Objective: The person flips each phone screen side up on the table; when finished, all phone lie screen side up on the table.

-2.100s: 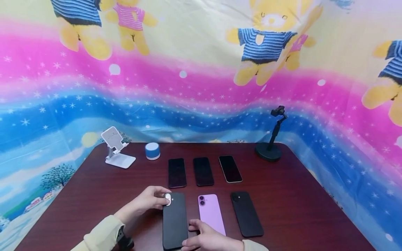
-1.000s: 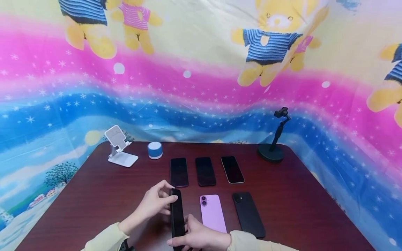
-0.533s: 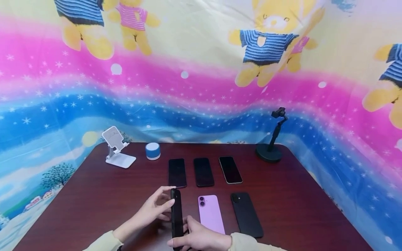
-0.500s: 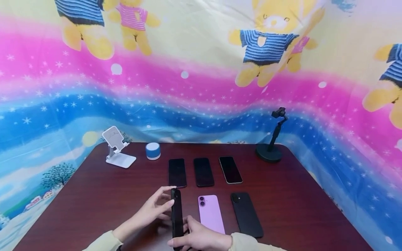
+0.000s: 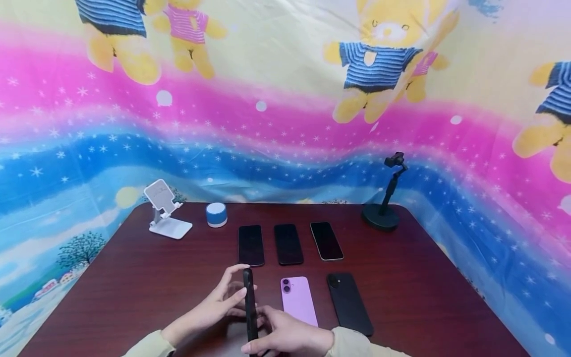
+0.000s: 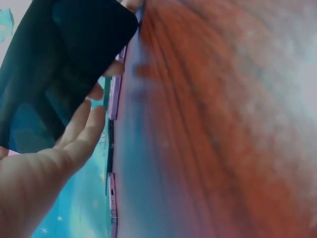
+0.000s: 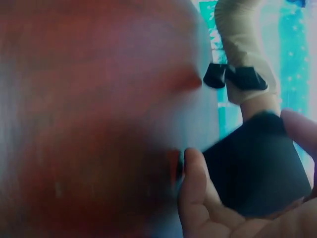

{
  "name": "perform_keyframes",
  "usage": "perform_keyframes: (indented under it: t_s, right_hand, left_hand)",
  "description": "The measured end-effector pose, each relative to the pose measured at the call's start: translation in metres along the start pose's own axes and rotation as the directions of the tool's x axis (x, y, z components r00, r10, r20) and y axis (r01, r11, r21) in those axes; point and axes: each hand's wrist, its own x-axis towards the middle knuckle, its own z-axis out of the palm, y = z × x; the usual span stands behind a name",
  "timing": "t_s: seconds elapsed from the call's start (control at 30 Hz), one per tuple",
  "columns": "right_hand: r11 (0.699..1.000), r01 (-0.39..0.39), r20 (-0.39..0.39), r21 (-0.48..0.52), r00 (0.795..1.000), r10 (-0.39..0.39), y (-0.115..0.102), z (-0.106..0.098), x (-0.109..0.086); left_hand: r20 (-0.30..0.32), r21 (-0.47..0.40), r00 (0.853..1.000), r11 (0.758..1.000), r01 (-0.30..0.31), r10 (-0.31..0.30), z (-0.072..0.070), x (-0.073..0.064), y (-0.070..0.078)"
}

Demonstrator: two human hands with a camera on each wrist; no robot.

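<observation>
A black smartphone [image 5: 250, 305] stands on its long side between my hands, its narrow edge toward the head camera. My left hand [image 5: 213, 306] grips its far end, thumb on the near side and index finger over the top corner. At the near end, my right hand [image 5: 287, 331] pinches it between thumb and fingers. The left wrist view shows the phone's glossy dark face [image 6: 59, 64], with reflections on it. In the right wrist view its other face [image 7: 255, 166] looks plain and dark. A purple phone [image 5: 298, 300] lies camera side up beside my right hand, partly covered by it.
Another black phone [image 5: 349, 302] lies back up at the right. Three phones lie screen up in a row behind, the middle one [image 5: 288, 244] among them. Farther back stand a white phone stand [image 5: 167, 208], a blue-and-white cylinder [image 5: 216, 215] and a black stand [image 5: 381, 215].
The black phone, earlier lying back up with its camera showing, has been turned up onto its long side by both hands. In the last half second it has tilted a little more edge-on.
</observation>
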Motion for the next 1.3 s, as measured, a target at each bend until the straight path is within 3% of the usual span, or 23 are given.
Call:
perform_keyframes:
  t_s: [0.13, 0.2, 0.37, 0.6, 1.03, 1.3]
  right_hand:
    - [0.962, 0.048, -0.037, -0.269, 0.998, -0.06, -0.005, -0.007, 0.004]
    - [0.943, 0.054, -0.051, -0.328, 0.996, -0.075, -0.009, -0.009, 0.006]
    - [0.952, 0.078, -0.092, -0.297, 0.99, -0.11, -0.021, -0.016, 0.01]
    - [0.935, 0.177, -0.168, -0.307, 0.957, -0.237, -0.03, -0.022, 0.013]
    - [0.941, 0.203, -0.216, -0.271, 0.94, -0.265, -0.034, -0.021, 0.009]
    - [0.904, 0.205, -0.259, -0.375, 0.914, -0.314, -0.027, -0.027, 0.013]
  left_hand:
    - [-0.053, 0.018, 0.999, 1.0, 0.014, -0.013, 0.002, -0.002, 0.004]
    - [-0.073, 0.035, 0.997, 0.999, 0.02, -0.017, 0.003, -0.003, 0.006]
    - [-0.114, 0.103, 0.993, 0.994, 0.035, -0.023, 0.009, -0.004, 0.012]
    - [-0.16, 0.161, 0.987, 0.986, 0.038, -0.012, 0.014, -0.004, 0.016]
    - [-0.21, 0.232, 0.978, 0.97, 0.069, -0.019, 0.015, -0.012, 0.022]
    - [-0.267, 0.267, 0.962, 0.954, 0.135, -0.061, 0.013, -0.019, 0.025]
